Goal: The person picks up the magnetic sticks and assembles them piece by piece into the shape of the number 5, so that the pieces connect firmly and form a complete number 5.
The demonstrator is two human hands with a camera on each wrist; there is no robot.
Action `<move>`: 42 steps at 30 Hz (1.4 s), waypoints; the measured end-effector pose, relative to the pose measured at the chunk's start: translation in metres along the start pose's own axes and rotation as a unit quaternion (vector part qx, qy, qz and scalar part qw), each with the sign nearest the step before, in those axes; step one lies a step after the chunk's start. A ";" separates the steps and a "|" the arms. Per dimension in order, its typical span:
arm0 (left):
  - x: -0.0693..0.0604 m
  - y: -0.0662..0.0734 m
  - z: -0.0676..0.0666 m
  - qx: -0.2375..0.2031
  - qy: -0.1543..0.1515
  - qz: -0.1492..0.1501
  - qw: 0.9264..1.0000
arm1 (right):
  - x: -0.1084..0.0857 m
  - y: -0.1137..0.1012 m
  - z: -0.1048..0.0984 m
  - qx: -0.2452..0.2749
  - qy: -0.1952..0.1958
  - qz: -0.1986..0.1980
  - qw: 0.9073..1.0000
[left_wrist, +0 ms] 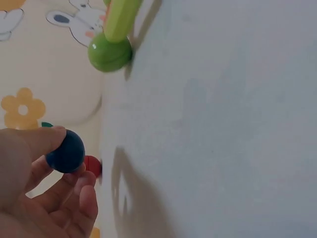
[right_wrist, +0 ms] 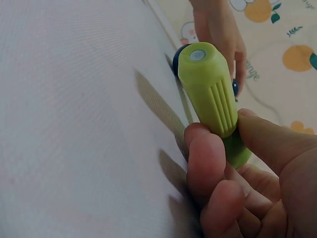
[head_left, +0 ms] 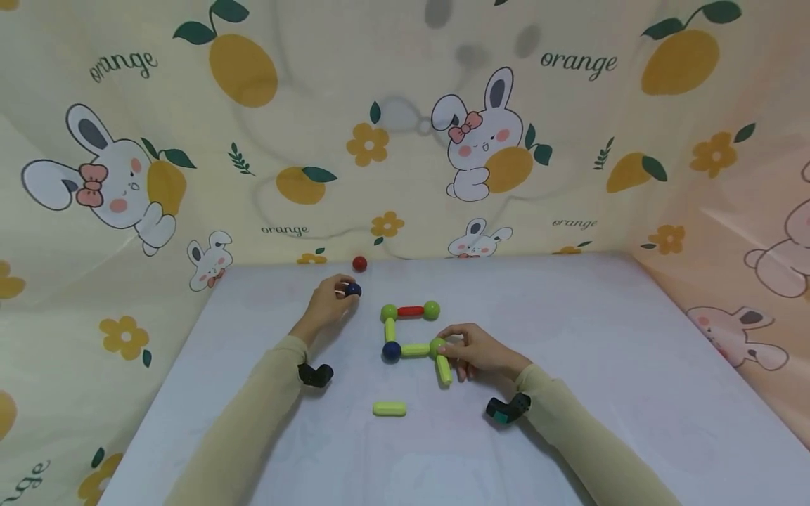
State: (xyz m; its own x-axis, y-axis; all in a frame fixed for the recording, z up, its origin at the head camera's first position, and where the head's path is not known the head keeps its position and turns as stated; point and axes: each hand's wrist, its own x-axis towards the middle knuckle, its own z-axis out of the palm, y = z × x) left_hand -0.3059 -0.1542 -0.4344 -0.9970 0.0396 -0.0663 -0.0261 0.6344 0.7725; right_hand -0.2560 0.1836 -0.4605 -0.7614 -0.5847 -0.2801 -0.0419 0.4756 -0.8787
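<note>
My left hand (head_left: pixel 328 303) pinches a dark blue ball (left_wrist: pixel 67 152) between thumb and fingers, held above the table near its back edge. With my right hand (head_left: pixel 477 351) I grip a green ball (right_wrist: pixel 236 150) at one corner of a joined rod-and-ball figure. From that ball a yellow-green magnetic rod (right_wrist: pixel 208 89) sticks out, its metal end showing in the right wrist view. The figure continues through another yellow-green rod (head_left: pixel 415 350), a dark blue ball (head_left: pixel 391 351), an upright rod (head_left: pixel 389 330), a green ball (head_left: pixel 389 313), a red rod (head_left: pixel 410 311) and a last green ball (head_left: pixel 432 310).
A loose yellow-green rod (head_left: pixel 389 409) lies in front of the figure. Near the back edge sits a red ball (head_left: pixel 359 263), just beyond my left hand. A printed curtain (head_left: pixel 405 140) rises behind the white table (head_left: pixel 569 316).
</note>
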 end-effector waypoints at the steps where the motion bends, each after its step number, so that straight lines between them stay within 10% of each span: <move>1: -0.003 0.001 -0.001 -0.004 0.000 0.001 1.000 | 0.001 0.000 0.000 0.000 0.000 -0.001 1.000; 22: -0.064 0.038 0.008 -0.016 -0.044 0.091 0.995 | -0.002 0.001 0.002 0.007 0.005 -0.005 1.000; 42: -0.094 0.058 0.027 -0.019 -0.073 0.120 0.990 | -0.001 0.003 0.001 0.010 0.002 -0.002 1.000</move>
State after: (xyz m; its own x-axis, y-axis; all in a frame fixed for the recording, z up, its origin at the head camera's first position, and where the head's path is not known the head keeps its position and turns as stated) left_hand -0.2114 -0.0996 -0.4004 -0.9537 0.2991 0.0331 0.2046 0.5639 0.8001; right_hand -0.2551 0.1850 -0.4629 -0.7633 -0.5846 -0.2750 -0.0323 0.4596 -0.8875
